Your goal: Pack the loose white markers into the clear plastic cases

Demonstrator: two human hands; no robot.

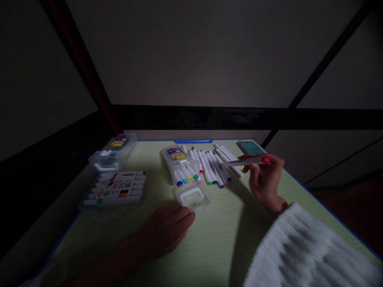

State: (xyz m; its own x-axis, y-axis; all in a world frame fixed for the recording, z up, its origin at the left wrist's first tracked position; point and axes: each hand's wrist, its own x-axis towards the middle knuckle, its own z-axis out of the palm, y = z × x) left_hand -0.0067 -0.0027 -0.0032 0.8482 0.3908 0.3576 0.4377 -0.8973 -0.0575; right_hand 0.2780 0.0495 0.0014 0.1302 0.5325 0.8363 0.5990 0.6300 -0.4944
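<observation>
A white marker with a red cap [247,161] is held level above the table by my right hand [266,179], pinched between thumb and fingers. My left hand [169,229] has its fingers curled at the near edge of the clear flip lid [193,198]; the exact grip is partly hidden. This lid belongs to an open plastic marker case [172,159] lying on its back, with blue, teal, yellow and green-ended markers [187,174] inside. Just right of the case, several loose white markers [211,165] lie side by side, with coloured caps toward me.
On the left lie a closed clear case [115,149] and a flat pack of markers [116,187]. A phone [251,147] rests at the back right. The pale green table [209,247] has a blue edge and stands against a wall with dark bars.
</observation>
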